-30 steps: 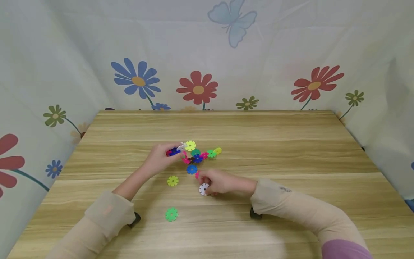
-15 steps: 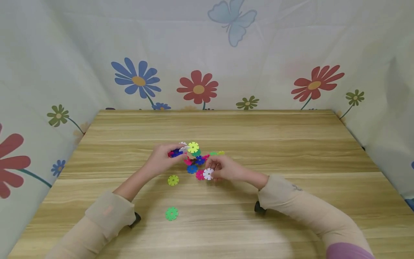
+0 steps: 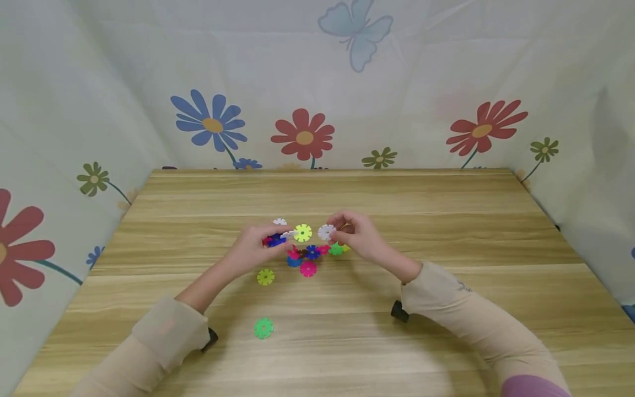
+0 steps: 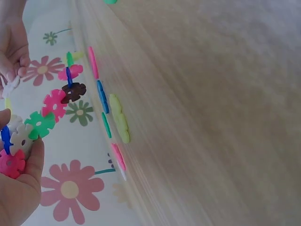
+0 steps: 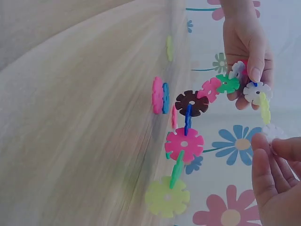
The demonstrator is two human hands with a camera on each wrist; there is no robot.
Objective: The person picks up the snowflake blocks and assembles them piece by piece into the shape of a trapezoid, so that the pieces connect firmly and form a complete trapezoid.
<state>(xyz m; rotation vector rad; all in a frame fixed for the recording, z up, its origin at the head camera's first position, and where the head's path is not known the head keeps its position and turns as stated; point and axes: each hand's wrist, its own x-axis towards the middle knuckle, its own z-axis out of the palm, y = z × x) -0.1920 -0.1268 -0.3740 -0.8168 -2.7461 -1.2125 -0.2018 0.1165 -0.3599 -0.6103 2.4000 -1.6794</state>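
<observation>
My left hand (image 3: 250, 249) holds one end of a chain of slotted plastic snowflake discs, gripping around white, blue and pink ones. From there the chain runs through a green disc (image 5: 228, 84), a brown disc (image 5: 191, 103) and a pink disc (image 5: 184, 143) to a yellow disc (image 5: 167, 197), and hangs above the table in the right wrist view. Another yellow disc (image 3: 302, 232) sticks out from the held end toward the right. Between thumb and fingers, my right hand (image 3: 362, 237) pinches a white disc (image 3: 326, 232), close to that yellow disc's edge.
Loose discs lie on the wooden table (image 3: 421, 331): a yellow-green disc (image 3: 265, 277), a green disc (image 3: 263, 328) nearer the front, a pink disc (image 3: 308, 269) and a blue disc (image 3: 294, 261). Behind the left hand shows a white disc (image 3: 280, 221). A flowered cloth (image 3: 407, 82) hangs behind.
My right hand has lifted the white disc from the near side of the table up and away, to beside the yellow disc. The left hand and chain have shifted slightly right.
</observation>
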